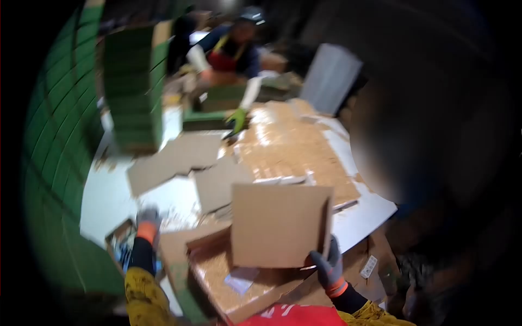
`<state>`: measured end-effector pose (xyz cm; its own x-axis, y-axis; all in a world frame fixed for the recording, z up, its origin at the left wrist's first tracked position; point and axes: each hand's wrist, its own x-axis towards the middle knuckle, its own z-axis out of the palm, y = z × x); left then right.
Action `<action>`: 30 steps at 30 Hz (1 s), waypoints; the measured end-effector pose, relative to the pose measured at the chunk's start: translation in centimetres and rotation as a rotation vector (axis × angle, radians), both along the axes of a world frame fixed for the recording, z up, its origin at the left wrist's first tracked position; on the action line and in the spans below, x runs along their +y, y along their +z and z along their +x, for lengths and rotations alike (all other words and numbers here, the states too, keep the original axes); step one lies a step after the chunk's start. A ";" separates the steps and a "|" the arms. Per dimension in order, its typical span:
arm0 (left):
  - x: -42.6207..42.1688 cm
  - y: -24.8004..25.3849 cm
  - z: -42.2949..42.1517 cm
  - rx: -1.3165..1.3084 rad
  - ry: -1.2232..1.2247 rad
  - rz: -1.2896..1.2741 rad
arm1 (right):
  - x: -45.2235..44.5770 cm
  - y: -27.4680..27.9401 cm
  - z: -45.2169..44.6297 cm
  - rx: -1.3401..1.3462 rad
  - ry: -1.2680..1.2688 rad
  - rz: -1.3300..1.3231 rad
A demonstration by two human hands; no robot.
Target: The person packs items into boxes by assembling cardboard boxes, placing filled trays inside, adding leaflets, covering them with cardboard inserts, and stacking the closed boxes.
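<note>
My right hand (pixel 330 267), in a grey glove with an orange cuff, grips the lower right edge of a brown cardboard panel (pixel 280 225). The panel stands upright, a narrow side folded at its right. A thin pale object shows at the fingertips, too small to name. Below lies an open shallow cardboard box (pixel 261 309) holding a brown, shiny film-covered surface and a small pale slip (pixel 241 280). My left hand (pixel 148 217), gloved alike, reaches over the white table (pixel 109 195) beside a small box (pixel 124 244) with blue items. Its fingers are blurred.
Grey cardboard sheets (pixel 176 157) lie mid-table. Film-wrapped brown boards (pixel 296 146) cover the right side. Across the table a co-worker (pixel 231 54) reaches in with a green-gloved hand (pixel 237 120). Green boxes (pixel 128 87) are stacked at left; a grey block (pixel 330 79) stands behind.
</note>
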<state>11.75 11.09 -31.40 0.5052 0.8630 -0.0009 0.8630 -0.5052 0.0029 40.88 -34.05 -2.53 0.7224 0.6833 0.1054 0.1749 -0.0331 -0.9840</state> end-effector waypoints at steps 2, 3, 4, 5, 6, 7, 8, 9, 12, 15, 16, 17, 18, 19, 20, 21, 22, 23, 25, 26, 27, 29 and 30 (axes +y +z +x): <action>-3.4 7.4 -1.2 -0.324 -0.032 0.203 | -1.7 -2.4 3.2 -0.818 -0.009 -0.222; -4.8 11.6 -1.3 -0.732 0.288 -0.038 | -2.2 -3.7 3.5 -0.912 0.000 -0.184; -6.2 14.4 -3.7 -1.032 0.308 -0.234 | -2.6 -4.9 3.9 -1.007 0.005 -0.146; -5.3 12.6 -6.5 -1.098 0.291 -0.250 | -2.0 -4.0 3.3 -0.651 0.038 -0.125; -4.8 11.1 -10.0 -0.808 0.399 -0.244 | -1.4 -3.2 2.6 -0.300 0.011 -0.078; -5.7 11.5 -11.5 -0.526 0.483 -0.243 | -0.7 -1.7 2.1 -0.266 0.019 -0.091; -6.9 11.4 -12.3 -0.358 0.588 -0.194 | -0.1 -1.1 1.8 -0.310 0.092 -0.054; -8.0 10.9 -12.4 -0.193 0.679 -0.149 | -0.3 -2.1 2.6 -0.430 0.102 -0.104; -11.8 13.0 -11.3 0.113 0.609 0.120 | 0.2 -4.4 2.2 -0.541 0.123 -0.171; -12.8 11.5 -11.6 -0.183 0.510 0.270 | 3.2 -4.8 -0.1 -0.537 0.150 -0.094; -13.0 10.8 -11.8 -0.443 0.489 0.200 | 4.6 -4.1 -1.1 -0.556 0.160 -0.053; -13.3 10.1 -11.6 -0.702 0.453 0.123 | 6.0 -3.2 -2.3 -0.576 0.162 -0.014; -14.6 11.8 -10.9 -1.079 0.444 -0.024 | 6.8 -2.4 -3.7 -0.469 0.196 0.013; -16.3 14.0 -9.9 -1.245 0.338 -0.085 | 7.3 -2.3 -3.9 -0.570 0.190 0.006; -17.2 13.9 -10.1 -1.262 0.227 -0.065 | 8.1 -2.5 -4.5 -0.509 0.215 0.067; -19.3 16.5 -8.7 -1.480 0.146 -0.255 | 9.1 -3.0 -5.2 -0.448 0.243 0.135; -20.6 16.7 -8.5 -1.353 0.098 -0.310 | 9.8 -3.3 -6.1 -0.309 0.341 0.157; -21.5 17.3 -7.5 -1.611 0.019 -0.508 | 10.6 -3.0 -7.4 -0.238 0.416 0.062; -23.1 20.0 -6.2 -1.173 0.022 -0.313 | 12.6 -6.4 -7.2 -0.551 0.589 -0.160; -23.6 19.8 -5.3 -1.218 0.041 -0.290 | 12.5 -5.7 -7.8 -0.609 0.625 -0.315; -23.8 18.9 -4.5 -1.263 0.064 -0.268 | 12.3 -5.0 -8.3 -0.664 0.661 -0.475; -23.8 18.0 -3.8 -1.301 0.091 -0.262 | 12.1 -5.6 -7.8 -1.014 0.621 -0.398; -23.7 17.7 -4.2 -1.296 0.094 -0.271 | 12.4 -5.2 -7.6 -1.090 0.613 -0.360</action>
